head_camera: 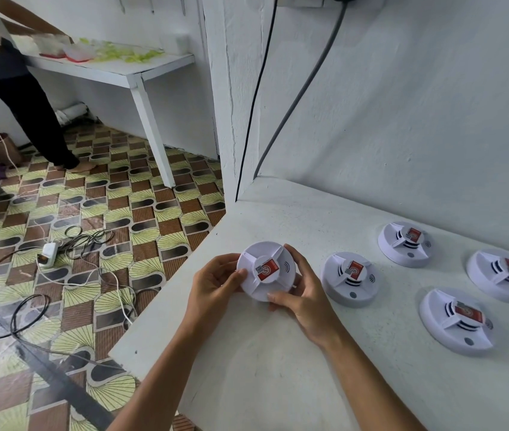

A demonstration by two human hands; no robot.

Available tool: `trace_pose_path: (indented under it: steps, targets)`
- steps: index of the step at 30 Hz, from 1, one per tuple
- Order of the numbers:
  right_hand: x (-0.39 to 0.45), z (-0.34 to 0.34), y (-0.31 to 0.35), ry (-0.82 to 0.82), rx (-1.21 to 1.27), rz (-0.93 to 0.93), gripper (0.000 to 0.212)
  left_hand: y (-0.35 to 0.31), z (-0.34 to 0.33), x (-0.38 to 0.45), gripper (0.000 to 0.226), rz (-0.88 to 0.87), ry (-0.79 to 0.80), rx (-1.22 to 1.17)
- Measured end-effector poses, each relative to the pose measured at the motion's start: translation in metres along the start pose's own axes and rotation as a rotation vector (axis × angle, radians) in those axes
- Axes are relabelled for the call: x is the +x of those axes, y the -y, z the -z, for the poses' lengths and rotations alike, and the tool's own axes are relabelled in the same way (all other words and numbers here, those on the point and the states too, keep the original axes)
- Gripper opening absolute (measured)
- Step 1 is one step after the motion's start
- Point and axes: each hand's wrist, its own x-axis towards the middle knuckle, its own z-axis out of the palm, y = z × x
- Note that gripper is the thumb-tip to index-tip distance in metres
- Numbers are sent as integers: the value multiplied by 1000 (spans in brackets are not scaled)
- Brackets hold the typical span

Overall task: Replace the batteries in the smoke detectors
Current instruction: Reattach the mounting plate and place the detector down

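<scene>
Hands first: the left hand (216, 279) and the right hand (298, 292) are both clamped on one smoke detector (265, 270), held face-up just above the near-left part of the white table (278, 368), fingers curled round its rim from either side with the right thumb pressed on the near edge. Its round centre cap carries a red label (268, 269), and nothing yet shows open — no battery can be seen anywhere, so the work looks to be at its very start. Four more detectors (350, 278) lie flat on the table to the right, near one another but apart, all closed as far as can be told. The likeliest trouble, I judge, is the twist or pry that opens the case: turned the wrong way or forced, the thin plastic tabs could snap, and a sudden release could send the unit out of the fingers. It is held close to the table's left edge, beyond which lies a hard patterned floor (91, 213) strewn with cables (14, 306) and a power strip (48, 254) — a dropped half or a loose battery would fall there and roll out of reach. Mixing up finished and unfinished units is a further risk, since all five look alike
</scene>
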Motion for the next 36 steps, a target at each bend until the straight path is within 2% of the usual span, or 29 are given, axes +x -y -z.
trace_pose_path:
  steps: [5, 20, 36]
  targets:
    - [1, 4, 4, 38, 160, -63, 79, 0, 0, 0, 30, -2, -2, 4]
    - [-2, 0, 5, -51, 127, -43, 75, 1, -1, 0, 24, 0, -10, -2]
    - [-3, -2, 7, -70, 86, -36, 74, 1, -1, 1, 21, 7, -4, -25]
